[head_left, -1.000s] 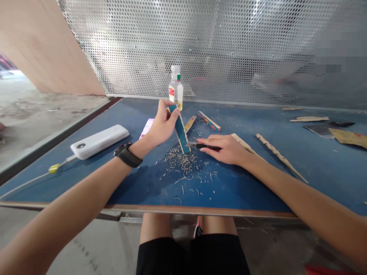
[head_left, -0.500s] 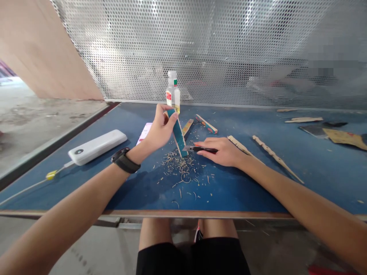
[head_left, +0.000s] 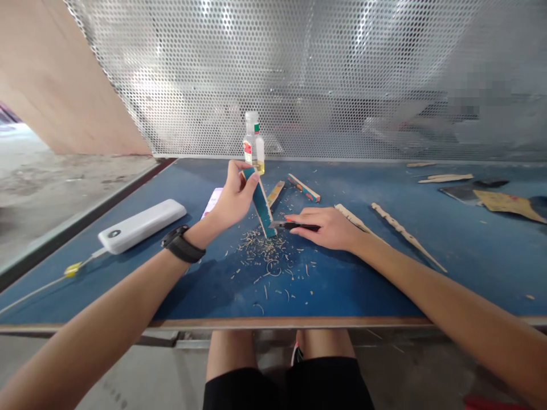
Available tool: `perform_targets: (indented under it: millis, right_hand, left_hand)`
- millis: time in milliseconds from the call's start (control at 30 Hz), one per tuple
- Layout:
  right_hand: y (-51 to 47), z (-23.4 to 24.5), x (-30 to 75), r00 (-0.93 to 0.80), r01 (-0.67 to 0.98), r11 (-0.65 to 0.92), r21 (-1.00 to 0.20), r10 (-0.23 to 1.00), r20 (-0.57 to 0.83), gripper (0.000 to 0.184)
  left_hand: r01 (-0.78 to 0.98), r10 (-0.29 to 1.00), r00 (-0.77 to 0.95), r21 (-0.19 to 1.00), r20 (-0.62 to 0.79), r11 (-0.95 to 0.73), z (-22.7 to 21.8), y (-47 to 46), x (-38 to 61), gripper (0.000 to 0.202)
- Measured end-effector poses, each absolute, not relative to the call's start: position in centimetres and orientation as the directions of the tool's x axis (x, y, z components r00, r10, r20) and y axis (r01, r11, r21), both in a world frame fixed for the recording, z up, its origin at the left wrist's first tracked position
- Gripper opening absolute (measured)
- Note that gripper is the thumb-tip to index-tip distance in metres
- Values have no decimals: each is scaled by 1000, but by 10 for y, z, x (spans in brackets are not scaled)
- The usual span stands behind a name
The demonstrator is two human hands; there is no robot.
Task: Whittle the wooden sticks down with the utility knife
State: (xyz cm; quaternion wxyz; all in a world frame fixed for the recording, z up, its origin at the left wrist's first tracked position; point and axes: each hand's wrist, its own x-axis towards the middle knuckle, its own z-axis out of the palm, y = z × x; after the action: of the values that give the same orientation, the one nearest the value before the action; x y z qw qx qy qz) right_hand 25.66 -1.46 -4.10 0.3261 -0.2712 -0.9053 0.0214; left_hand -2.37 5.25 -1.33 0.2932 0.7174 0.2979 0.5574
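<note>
Blue table [head_left: 427, 285], hands hold stick [head_left: 261, 206], knife [head_left: 294, 226]

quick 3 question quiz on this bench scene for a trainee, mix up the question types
1. True or false: the left hand holds the teal stick flat on the blue table.
2. What does the right hand hold? A) the knife B) the bottle C) the white power bank
3. Fill in: the loose bits on the table under the stick's lower end are wood ____.

Key
1. False: the stick stands tilted, its top in the left hand's grip and its lower end down on the table.
2. A: the blade points at the lower end of the stick.
3. shavings
</note>
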Motion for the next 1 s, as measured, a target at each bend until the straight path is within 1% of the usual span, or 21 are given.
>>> perform_targets:
  millis: [133,200,267,367,433,500,567,633,733,867,933,1000]
  right_hand:
    - [-12,-40,253,-559,567,807,-169,527,641,37]
    - [-10,-40,251,-533,581,797,-164,525,663,37]
    - [-9,-40,252,-554,554,815,-170,514,655,38]
    - [-12,-38,255,-631,473,863,-179,474,614,37]
    - [-14,-38,257,-665,456,874,-166,459,589,36]
    - [-14,-38,256,-649,498,857,-133,470,598,37]
    - [-13,-38,254,-601,560,823,-95,482,638,37]
    - [-11,-39,252,-556,599,796,-84,489,673,38]
    - [-10,-40,252,-569,558,819,-129,492,659,37]
    - [-15,-39,257,-662,465,866,-184,478,577,34]
    - [-17,-38,257,-668,473,860,-190,491,559,33]
    - [-16,-37,255,-620,496,845,-202,507,599,32]
  left_hand:
    - [115,760,200,756,619,-645,-14,54,-25,28]
    - [113,758,203,754,620,-647,-13,53,-24,27]
    - [114,760,206,757,616,-644,-12,51,-24,25]
    - [129,770,216,764,600,-632,-10,49,-23,23]
    - [133,773,218,766,596,-628,-10,48,-23,22]
    - [128,767,217,762,603,-635,-10,49,-22,22]
    - [119,759,211,754,616,-645,-11,50,-22,22]
    - [117,757,208,752,620,-648,-11,51,-23,24]
    - [112,750,219,748,624,-654,-12,50,-23,25]
    - [93,733,222,734,643,-673,-9,47,-21,25]
    - [75,746,223,752,627,-655,-6,43,-19,27]
    - [41,768,231,782,598,-621,-3,39,-17,28]
